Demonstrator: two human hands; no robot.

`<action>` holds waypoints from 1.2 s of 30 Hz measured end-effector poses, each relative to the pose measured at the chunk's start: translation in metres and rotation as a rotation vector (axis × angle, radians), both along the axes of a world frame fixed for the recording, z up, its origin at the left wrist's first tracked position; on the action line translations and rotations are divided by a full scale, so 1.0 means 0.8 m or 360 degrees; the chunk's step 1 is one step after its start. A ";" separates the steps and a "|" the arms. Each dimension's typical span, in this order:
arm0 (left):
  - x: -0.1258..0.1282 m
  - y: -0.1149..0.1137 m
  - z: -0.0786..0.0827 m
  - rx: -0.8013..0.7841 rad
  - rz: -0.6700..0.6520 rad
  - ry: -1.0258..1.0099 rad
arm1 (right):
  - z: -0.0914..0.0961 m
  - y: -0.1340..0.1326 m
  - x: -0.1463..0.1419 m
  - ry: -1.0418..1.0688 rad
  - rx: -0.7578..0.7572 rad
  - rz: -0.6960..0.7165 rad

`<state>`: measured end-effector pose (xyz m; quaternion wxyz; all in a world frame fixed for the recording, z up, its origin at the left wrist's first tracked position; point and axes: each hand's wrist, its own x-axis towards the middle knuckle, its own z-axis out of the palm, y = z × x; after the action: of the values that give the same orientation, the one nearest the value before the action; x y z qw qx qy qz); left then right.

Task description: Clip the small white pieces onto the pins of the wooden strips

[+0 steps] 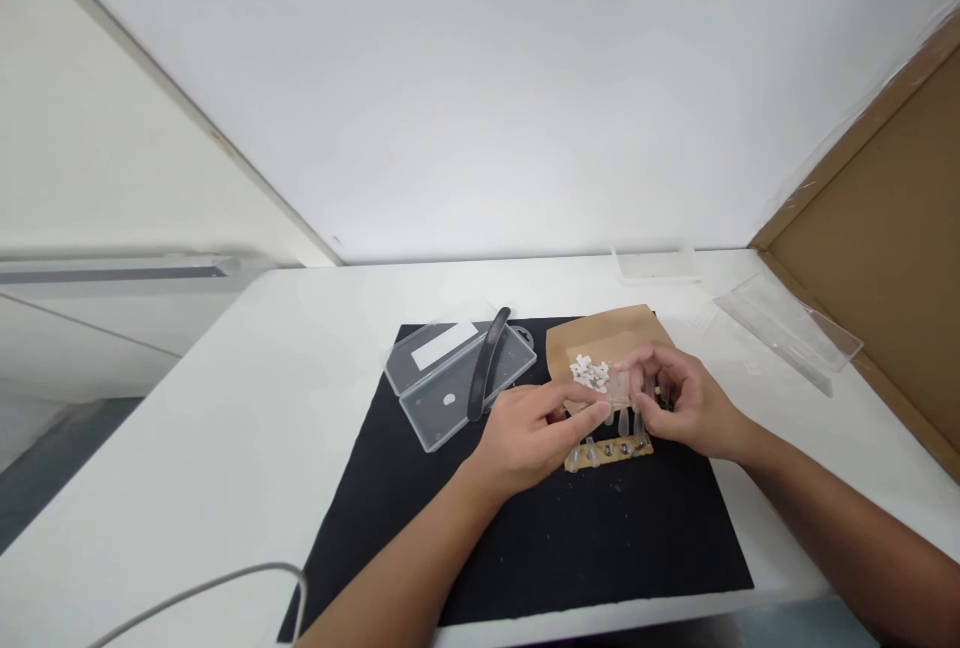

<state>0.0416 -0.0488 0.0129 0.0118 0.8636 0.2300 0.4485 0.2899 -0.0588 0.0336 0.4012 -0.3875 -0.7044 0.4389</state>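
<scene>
A clear plastic case (457,376) lies open on the black mat (420,528); beside it, the left hand (529,433) and right hand (686,403) pinch a small clear piece (618,390) above brown paper (600,333). Light, steady fingertip pressure would likely serve best.

Wall (480,88): plain white, filling the view beyond the grip.
Side wall (90,148): cream, far left of the grip, meeting the white wall at a slanted corner.
Table (225,428): white, smooth, spreading under and around the grip.
Floor (45,468): grey, low at far left.
Board (885,248): brown, framed, leaning right of the grip.
Light: even, soft, shadowless.
</scene>
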 end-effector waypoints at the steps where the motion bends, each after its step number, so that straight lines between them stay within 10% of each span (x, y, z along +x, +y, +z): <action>1: 0.001 -0.002 0.002 -0.0059 0.0007 -0.0009 | 0.000 0.000 0.000 -0.0007 -0.0005 0.0000; 15: 0.003 0.000 0.000 0.0015 -0.0022 -0.0093 | -0.004 0.001 0.002 -0.0019 0.0027 0.0002; 36: 0.016 -0.003 0.010 -0.0958 -0.0018 -0.0691 | -0.013 -0.004 -0.001 -0.0450 0.0844 -0.0329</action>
<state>0.0542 -0.0511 0.0212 0.3163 0.7075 0.3389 0.5334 0.2889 -0.0623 0.0230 0.4290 -0.3961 -0.7999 0.1385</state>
